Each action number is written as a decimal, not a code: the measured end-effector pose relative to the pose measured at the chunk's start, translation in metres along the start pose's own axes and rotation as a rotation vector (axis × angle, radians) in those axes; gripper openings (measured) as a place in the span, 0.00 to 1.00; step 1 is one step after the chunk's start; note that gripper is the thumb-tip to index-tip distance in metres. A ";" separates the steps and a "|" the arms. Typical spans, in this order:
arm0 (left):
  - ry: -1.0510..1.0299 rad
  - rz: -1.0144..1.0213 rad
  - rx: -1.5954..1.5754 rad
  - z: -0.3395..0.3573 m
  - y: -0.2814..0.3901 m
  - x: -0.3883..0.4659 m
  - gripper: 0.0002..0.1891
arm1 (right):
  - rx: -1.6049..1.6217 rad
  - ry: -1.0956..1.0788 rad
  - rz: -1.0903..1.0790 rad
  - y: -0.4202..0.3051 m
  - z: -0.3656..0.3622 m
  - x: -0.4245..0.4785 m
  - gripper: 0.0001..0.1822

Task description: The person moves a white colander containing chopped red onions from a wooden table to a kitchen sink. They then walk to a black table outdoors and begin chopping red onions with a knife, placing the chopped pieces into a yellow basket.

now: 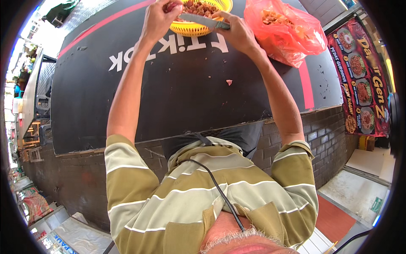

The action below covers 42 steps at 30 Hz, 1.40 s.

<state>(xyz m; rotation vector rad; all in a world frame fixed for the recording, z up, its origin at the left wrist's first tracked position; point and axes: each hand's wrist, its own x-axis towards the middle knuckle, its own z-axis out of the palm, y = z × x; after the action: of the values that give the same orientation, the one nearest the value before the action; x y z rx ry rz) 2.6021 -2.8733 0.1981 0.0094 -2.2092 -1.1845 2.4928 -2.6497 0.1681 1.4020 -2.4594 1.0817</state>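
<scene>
My left hand (159, 19) is at the top of the view, holding a reddish shallot (172, 7) between thumb and fingers. In my right hand (238, 33) is a kitchen knife (200, 20), gripped by its dark handle, its blade pointing left toward the shallot. Whether the edge touches the shallot I cannot tell. Both hands are over the near side of a yellow plastic basket (188, 30), which holds many reddish-brown shallots (204, 9). Right of the basket, a red plastic bag (280, 44) stands open with papery peels (275, 17) in it.
The black tabletop (190, 104) bears white lettering and red stripes. A small pinkish scrap (229, 82) and crumbs lie on it. A printed food banner (360, 76) hangs at the right. Another table (31, 92) and stools (42, 103) stand at the left.
</scene>
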 end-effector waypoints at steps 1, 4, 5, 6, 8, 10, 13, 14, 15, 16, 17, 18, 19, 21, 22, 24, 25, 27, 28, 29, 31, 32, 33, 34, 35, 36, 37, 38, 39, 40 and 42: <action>-0.039 -0.105 -0.017 -0.001 -0.002 0.009 0.14 | 0.019 -0.015 0.021 -0.004 0.000 0.003 0.22; -0.245 0.184 0.236 0.005 -0.029 0.029 0.10 | 0.127 0.022 0.066 -0.008 -0.004 0.002 0.24; -0.303 0.216 0.368 0.006 -0.039 0.030 0.08 | 0.170 0.050 0.080 -0.009 -0.005 -0.001 0.25; -0.351 0.264 0.492 0.008 -0.055 0.034 0.07 | 0.181 0.123 0.021 -0.011 -0.004 -0.007 0.24; -0.327 0.239 0.440 0.016 -0.062 0.048 0.07 | 0.201 0.172 0.027 -0.021 -0.007 -0.028 0.25; -0.341 0.131 0.285 0.025 -0.044 0.046 0.07 | 0.228 0.187 -0.002 -0.013 -0.005 -0.053 0.24; -0.400 -0.044 0.252 0.019 -0.031 0.045 0.06 | 0.294 -0.013 0.148 -0.024 -0.014 -0.080 0.22; -0.409 -0.048 0.245 0.021 -0.038 0.048 0.05 | 0.248 -0.027 0.137 -0.023 -0.017 -0.083 0.21; -0.404 -0.034 0.279 0.023 -0.037 0.048 0.05 | 0.209 -0.049 0.138 -0.023 -0.019 -0.089 0.21; -0.398 -0.021 0.313 0.024 -0.036 0.048 0.05 | 0.179 -0.051 0.140 -0.020 -0.020 -0.092 0.20; -0.391 -0.009 0.347 0.026 -0.036 0.048 0.05 | 0.149 -0.054 0.142 -0.015 -0.022 -0.094 0.20; -0.399 -0.021 0.395 0.024 -0.035 0.046 0.07 | 0.129 -0.067 0.146 -0.013 -0.020 -0.098 0.20; -0.372 -0.029 0.417 0.024 -0.034 0.047 0.08 | 0.123 -0.078 0.169 -0.011 -0.022 -0.101 0.19; -0.316 -0.048 0.460 0.026 -0.035 0.050 0.12 | 0.110 -0.106 0.212 -0.008 -0.027 -0.106 0.19; -0.215 0.089 0.548 0.025 -0.038 0.047 0.19 | 0.153 -0.091 0.221 -0.006 -0.027 -0.112 0.17; -0.149 0.098 0.506 0.025 -0.038 0.049 0.21 | 0.103 -0.080 0.228 0.001 -0.030 -0.124 0.15; -0.115 0.110 0.472 0.025 -0.032 0.046 0.21 | 0.085 -0.073 0.234 0.003 -0.030 -0.130 0.14; -0.006 0.223 0.412 0.024 -0.023 0.042 0.17 | 0.126 -0.054 0.323 0.005 -0.035 -0.140 0.12; -0.043 0.195 0.395 0.018 -0.031 0.042 0.17 | 0.145 -0.040 0.343 0.002 -0.038 -0.138 0.11; -0.081 0.166 0.378 0.014 -0.043 0.045 0.16 | 0.163 -0.027 0.364 0.000 -0.039 -0.136 0.11; -0.129 0.296 0.359 0.010 -0.071 0.052 0.16 | 0.163 -0.020 0.332 0.001 -0.036 -0.130 0.11; -0.278 -0.233 0.220 0.028 -0.006 0.044 0.10 | 0.139 -0.025 0.364 0.006 -0.039 -0.133 0.11; -0.193 -0.059 0.398 0.024 -0.011 0.041 0.10 | 0.135 -0.043 0.355 0.001 -0.038 -0.126 0.11; -0.239 -0.158 0.370 0.025 0.002 0.042 0.12 | 0.091 -0.088 0.355 0.000 -0.038 -0.123 0.12; -0.282 -0.261 0.341 0.026 0.015 0.042 0.14 | 0.060 -0.087 0.288 0.000 -0.035 -0.121 0.11; -0.245 -0.146 0.518 0.023 0.013 0.040 0.17 | 0.032 -0.088 0.213 0.001 -0.031 -0.117 0.11; -0.209 -0.029 0.695 0.022 0.007 0.038 0.20 | 0.002 -0.086 0.137 0.002 -0.026 -0.113 0.11; -0.181 -0.062 0.649 0.028 0.001 0.037 0.22 | -0.021 -0.100 0.128 0.002 -0.025 -0.113 0.11; -0.136 -0.092 0.629 0.025 0.002 0.036 0.24 | -0.029 -0.107 0.094 0.000 -0.022 -0.110 0.10; -0.096 -0.067 0.635 0.026 0.006 0.038 0.24 | -0.039 -0.105 0.064 -0.001 -0.018 -0.101 0.10; -0.131 -0.113 0.622 0.028 0.021 0.041 0.23 | -0.077 -0.149 0.020 0.002 -0.007 -0.087 0.09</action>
<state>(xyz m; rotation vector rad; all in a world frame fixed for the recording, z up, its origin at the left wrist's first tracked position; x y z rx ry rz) 2.5604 -2.8510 0.2241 0.3225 -2.6364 -0.5198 2.5387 -2.5831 0.1365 1.4886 -2.5923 0.9060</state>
